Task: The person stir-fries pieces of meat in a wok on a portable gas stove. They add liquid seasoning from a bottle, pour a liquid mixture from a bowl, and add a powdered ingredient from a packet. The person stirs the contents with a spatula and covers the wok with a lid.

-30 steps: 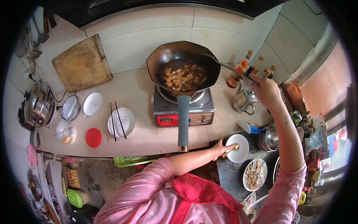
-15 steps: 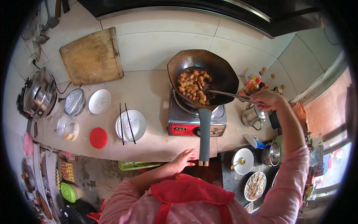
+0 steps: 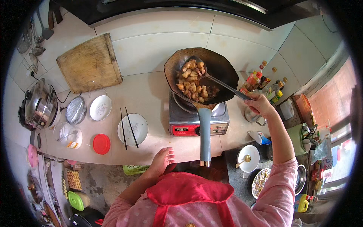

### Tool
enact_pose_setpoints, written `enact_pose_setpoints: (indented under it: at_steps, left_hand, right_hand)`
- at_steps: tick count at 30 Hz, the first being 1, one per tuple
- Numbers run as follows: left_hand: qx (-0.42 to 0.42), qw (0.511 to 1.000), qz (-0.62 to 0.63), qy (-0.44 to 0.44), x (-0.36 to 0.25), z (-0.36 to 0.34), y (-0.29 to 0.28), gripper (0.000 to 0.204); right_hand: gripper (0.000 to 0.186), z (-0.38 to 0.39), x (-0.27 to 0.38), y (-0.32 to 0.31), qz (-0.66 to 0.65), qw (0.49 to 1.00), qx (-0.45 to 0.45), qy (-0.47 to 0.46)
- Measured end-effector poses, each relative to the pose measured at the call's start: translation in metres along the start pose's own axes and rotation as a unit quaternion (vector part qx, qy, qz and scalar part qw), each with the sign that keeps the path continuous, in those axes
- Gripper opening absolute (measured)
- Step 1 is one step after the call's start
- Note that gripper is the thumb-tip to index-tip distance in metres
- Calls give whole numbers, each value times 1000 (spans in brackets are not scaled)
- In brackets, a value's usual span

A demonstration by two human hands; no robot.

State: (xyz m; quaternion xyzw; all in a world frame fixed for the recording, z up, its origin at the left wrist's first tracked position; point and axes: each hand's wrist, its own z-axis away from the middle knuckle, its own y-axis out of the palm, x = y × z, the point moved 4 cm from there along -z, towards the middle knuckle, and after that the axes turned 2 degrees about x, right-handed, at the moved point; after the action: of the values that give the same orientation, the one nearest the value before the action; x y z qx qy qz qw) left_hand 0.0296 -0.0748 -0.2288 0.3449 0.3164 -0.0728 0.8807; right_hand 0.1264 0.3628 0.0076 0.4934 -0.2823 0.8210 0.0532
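Note:
My right hand (image 3: 260, 105) is closed round the handle of a wok spatula (image 3: 224, 84). Its blade lies inside the dark wok (image 3: 223, 60), under and among browned meat chunks (image 3: 192, 89) heaped toward the left side, some of them resting on the blade. The wok sits on a silver and red gas stove (image 3: 179, 120). Its grey handle (image 3: 205, 136) points toward me, and nobody grips it. To the left of that handle, by the counter's front edge, my left hand (image 3: 162, 159) is open with fingers stretched out, holding nothing.
Left of the stove, black chopsticks (image 3: 129, 126) lie across a white bowl (image 3: 141, 130), near a red lid (image 3: 101, 144) and a plastic jar (image 3: 71, 137). A cutting board (image 3: 90, 64) leans on the wall. Bottles (image 3: 252, 81) and a metal pot (image 3: 252, 114) stand right of the wok.
The spatula's blade has moved up and left into the meat, lifting some chunks. My right hand has shifted left. My left hand has moved left and up, farther from the wok's handle.

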Motion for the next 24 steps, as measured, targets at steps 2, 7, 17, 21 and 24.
enact_pose_setpoints:
  at_steps: [2, 7, 17, 21, 24]
  left_hand:
    - [-18, 1000, -12, 14, -5, 4, 0, 28]
    - [-7, 999, -24, 35, -5, 7, -4, 26]
    - [5, 999, -39, 35, -2, 12, -3, 24]
    - [3, 998, -52, 23, 3, 14, -10, 25]
    - [6, 998, -54, 27, 3, 15, -13, 24]
  right_hand:
    - [34, 8, 6, 0, -4, 999, -16, -28]
    - [41, 39, 30, -3, 78, 991, -83, -69]
    - [37, 136, 97, -16, 208, 957, -140, -145]
    - [36, 152, 102, 0, 218, 968, -113, -57]
    - [41, 147, 91, 24, 286, 945, -48, -152]
